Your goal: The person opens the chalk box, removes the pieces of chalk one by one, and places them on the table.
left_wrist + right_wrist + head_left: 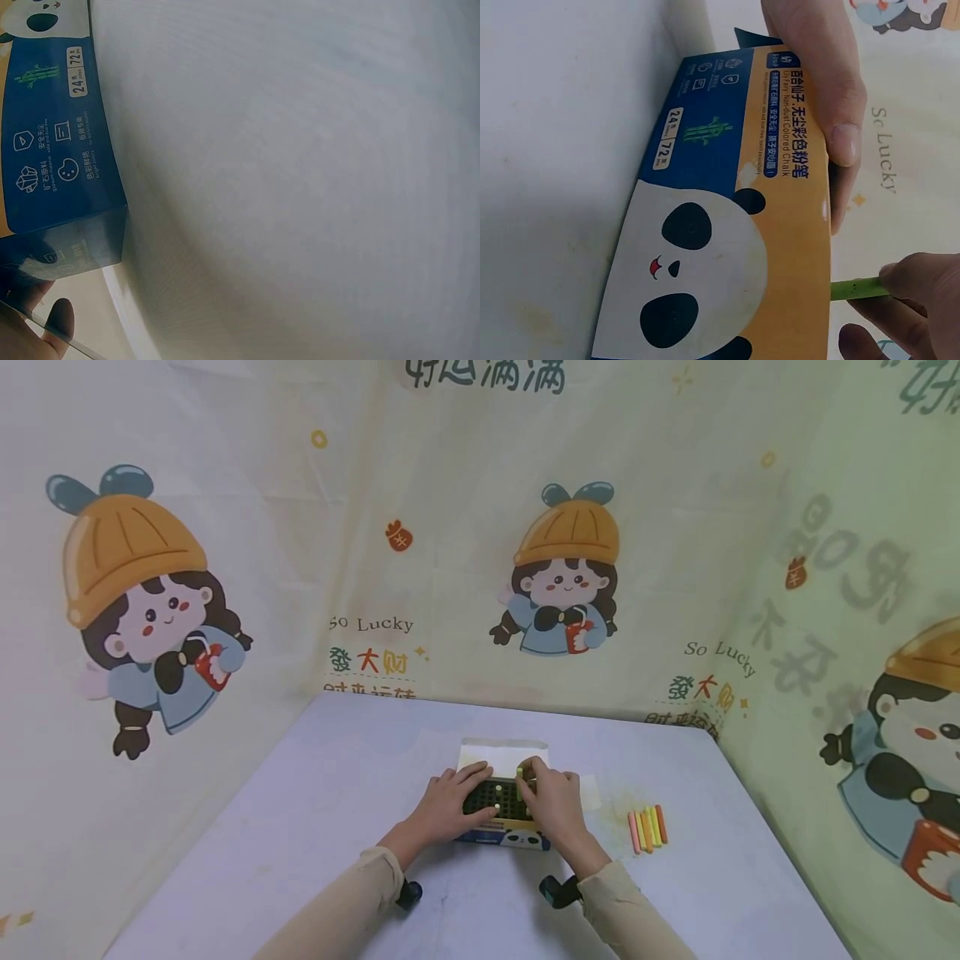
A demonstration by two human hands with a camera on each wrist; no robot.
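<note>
The right hand (553, 802) has its grip pinched narrow on a green chalk stick (519, 774) above the chalk box (501, 817), which the left hand (448, 802) holds on the table (300, 827); loose chalks (647, 828) lie near. Left wrist view: the box's blue side (64, 150), a fingertip (58, 321) below. Right wrist view: fingers (919, 281) pinch the green chalk (857, 288) at the box edge (821, 247).

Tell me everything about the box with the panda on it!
The chalk box looks like cardboard, blue and orange, with a white panda face and printed writing on its side. It lies flat on the pale table, its open top showing a dark grid of holes. The left hand holds its left end, thumb over the edge. The right hand pinches a green chalk at the open top. More chalks lie loose to its right.
</note>
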